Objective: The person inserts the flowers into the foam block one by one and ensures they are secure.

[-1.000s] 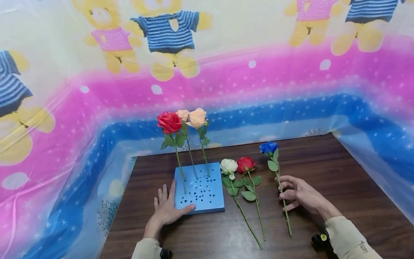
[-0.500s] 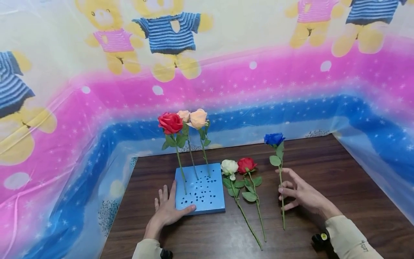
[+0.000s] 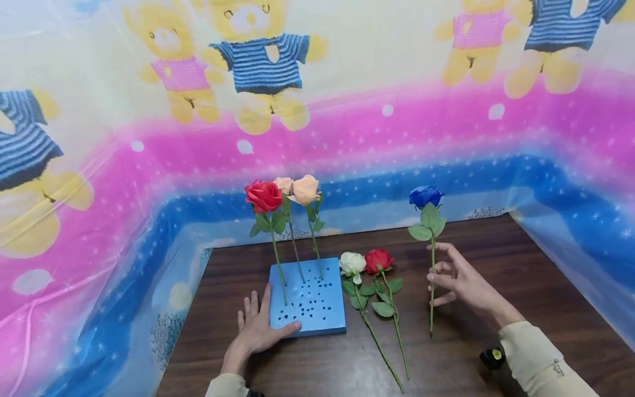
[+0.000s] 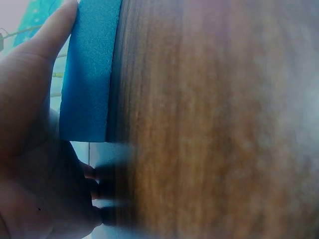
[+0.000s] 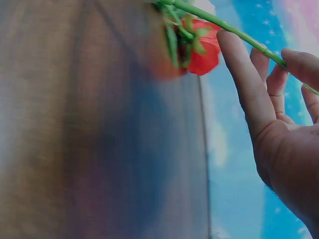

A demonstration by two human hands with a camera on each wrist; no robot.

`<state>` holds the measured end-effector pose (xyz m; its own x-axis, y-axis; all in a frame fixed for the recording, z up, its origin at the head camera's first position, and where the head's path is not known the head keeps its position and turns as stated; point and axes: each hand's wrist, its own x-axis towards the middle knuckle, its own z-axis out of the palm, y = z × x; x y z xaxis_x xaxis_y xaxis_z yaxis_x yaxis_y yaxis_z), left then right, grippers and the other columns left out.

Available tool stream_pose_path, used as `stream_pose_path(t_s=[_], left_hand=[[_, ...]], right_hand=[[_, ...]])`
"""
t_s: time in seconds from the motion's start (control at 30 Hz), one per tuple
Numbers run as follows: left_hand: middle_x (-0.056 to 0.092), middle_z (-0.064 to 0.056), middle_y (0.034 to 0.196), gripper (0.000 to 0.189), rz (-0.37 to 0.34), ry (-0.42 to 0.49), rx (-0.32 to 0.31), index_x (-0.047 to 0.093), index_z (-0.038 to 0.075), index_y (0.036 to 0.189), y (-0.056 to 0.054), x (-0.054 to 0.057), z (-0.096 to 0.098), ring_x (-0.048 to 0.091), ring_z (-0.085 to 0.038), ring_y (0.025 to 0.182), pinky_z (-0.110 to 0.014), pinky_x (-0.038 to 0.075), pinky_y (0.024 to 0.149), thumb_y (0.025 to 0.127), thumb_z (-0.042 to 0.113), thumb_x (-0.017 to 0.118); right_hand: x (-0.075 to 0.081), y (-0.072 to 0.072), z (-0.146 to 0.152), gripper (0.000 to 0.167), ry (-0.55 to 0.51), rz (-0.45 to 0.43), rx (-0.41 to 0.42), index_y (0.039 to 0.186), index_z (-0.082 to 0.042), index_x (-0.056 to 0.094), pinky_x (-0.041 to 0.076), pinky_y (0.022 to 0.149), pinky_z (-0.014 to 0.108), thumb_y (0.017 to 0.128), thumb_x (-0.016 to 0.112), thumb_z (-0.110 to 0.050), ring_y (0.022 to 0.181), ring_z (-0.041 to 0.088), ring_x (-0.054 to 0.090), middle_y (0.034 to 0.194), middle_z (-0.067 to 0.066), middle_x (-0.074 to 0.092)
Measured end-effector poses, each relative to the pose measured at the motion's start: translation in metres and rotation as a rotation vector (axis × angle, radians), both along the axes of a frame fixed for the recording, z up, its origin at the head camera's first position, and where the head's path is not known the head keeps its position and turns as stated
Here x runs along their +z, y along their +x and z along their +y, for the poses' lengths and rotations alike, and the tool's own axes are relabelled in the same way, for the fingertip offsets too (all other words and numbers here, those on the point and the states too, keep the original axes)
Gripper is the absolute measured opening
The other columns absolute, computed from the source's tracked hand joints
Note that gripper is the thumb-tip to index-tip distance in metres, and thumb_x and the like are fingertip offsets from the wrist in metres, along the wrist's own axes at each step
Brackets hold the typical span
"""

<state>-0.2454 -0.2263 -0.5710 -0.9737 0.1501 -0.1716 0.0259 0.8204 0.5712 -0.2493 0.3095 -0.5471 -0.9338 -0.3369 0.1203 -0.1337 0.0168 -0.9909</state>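
Observation:
My right hand (image 3: 463, 284) pinches the green stem of a blue rose (image 3: 425, 197) and holds it nearly upright to the right of the other flowers; in the right wrist view the stem (image 5: 234, 31) runs between thumb and fingers. My left hand (image 3: 258, 325) lies with spread fingers against the left edge of a blue foam block (image 3: 334, 309), its thumb over the front corner. The block's top is dotted with holes. Standing in it are a red rose (image 3: 263, 196) and two peach roses, the nearer one (image 3: 305, 189) plain to see.
A white rose (image 3: 352, 264) and a second red rose (image 3: 379, 261) lie on the dark wooden table (image 3: 337, 366) between the block and my right hand. Behind the table hangs a cloth (image 3: 347, 138) printed with bears.
The blue rose has been raised from a slant to nearly upright, its bloom higher and its stem end off to the left. My left hand stays at the block; the view tilts up slightly.

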Motion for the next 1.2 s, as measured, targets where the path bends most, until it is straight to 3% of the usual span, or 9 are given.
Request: stream_pose_path(t_s=[0.23, 0.53, 0.77, 1.03, 1.2], left_hand=[[-0.007, -0.038, 0.180, 0.134, 0.000, 0.010, 0.008, 0.003, 0.013, 0.181, 0.006, -0.006, -0.001, -0.013, -0.059, 0.167, -0.081, -0.005, 0.128, 0.090, 0.075, 0.080], [-0.007, -0.038, 0.180, 0.133, -0.001, 0.010, 0.014, 0.004, 0.013, 0.181, 0.007, -0.009, -0.004, -0.013, -0.058, 0.167, -0.081, -0.005, 0.128, 0.090, 0.074, 0.080], [-0.006, -0.039, 0.180, 0.134, 0.011, 0.023, 0.017, 0.005, 0.013, 0.181, 0.005, -0.008, -0.002, -0.012, -0.059, 0.167, -0.081, -0.005, 0.128, 0.089, 0.075, 0.081], [-0.008, -0.037, 0.180, 0.135, 0.020, 0.031, 0.011, 0.004, 0.013, 0.181, 0.001, -0.008, -0.001, -0.015, -0.058, 0.167, -0.080, -0.007, 0.128, 0.089, 0.075, 0.080], [-0.010, -0.034, 0.182, 0.138, 0.027, 0.036, 0.005, 0.000, 0.019, 0.181, -0.004, -0.017, -0.004, -0.018, -0.054, 0.168, -0.077, -0.011, 0.130, 0.087, 0.084, 0.076]], right_hand=[[0.032, -0.014, 0.000, 0.068, -0.001, 0.156, -0.007, 0.166, -0.019, 0.030, 0.064, 0.070, 0.068, 0.111, 0.063, 0.004, 0.093, 0.025, 0.079, 0.107, 0.023, 0.061], [0.071, -0.027, -0.013, 0.069, 0.045, 0.264, -0.061, 0.168, -0.023, 0.032, 0.065, 0.069, 0.066, 0.112, 0.064, 0.001, 0.088, 0.030, 0.078, 0.106, 0.028, 0.060], [0.081, -0.033, -0.031, 0.073, 0.059, 0.330, -0.064, 0.169, -0.024, 0.031, 0.065, 0.068, 0.065, 0.110, 0.066, 0.002, 0.085, 0.033, 0.077, 0.106, 0.029, 0.061], [0.084, -0.040, -0.058, 0.069, 0.035, 0.331, -0.048, 0.167, -0.024, 0.033, 0.066, 0.070, 0.064, 0.111, 0.066, 0.000, 0.087, 0.034, 0.077, 0.106, 0.025, 0.059], [0.084, -0.044, -0.079, 0.068, 0.028, 0.340, -0.026, 0.165, -0.024, 0.034, 0.066, 0.069, 0.065, 0.111, 0.066, 0.000, 0.088, 0.038, 0.076, 0.107, 0.026, 0.058]])
